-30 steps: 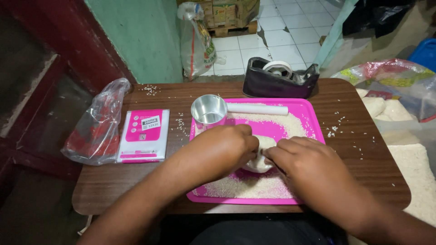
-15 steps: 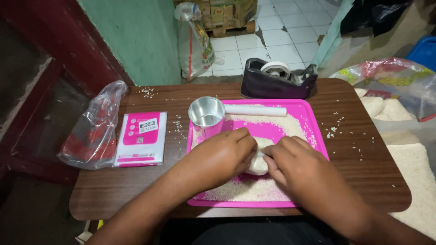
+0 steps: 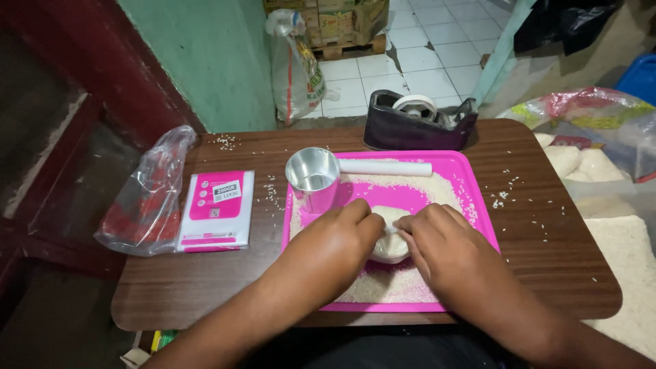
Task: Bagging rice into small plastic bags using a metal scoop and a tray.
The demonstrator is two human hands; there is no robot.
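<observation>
Both hands meet over a pink tray strewn with white rice on a brown wooden table. Between them sits a small clear bag of rice. My left hand grips its left side and my right hand grips its right side, fingertips pinching the top. A shiny metal scoop cup with a long white handle stands on the tray just behind my left hand.
A pink and white flat packet and a crumpled clear plastic bag lie on the table's left. A dark tape dispenser stands at the back. Filled rice bags and loose rice lie to the right.
Both hands stay on the small rice bag. The fingertips have drawn closer together over its top; the view has shifted slightly.
</observation>
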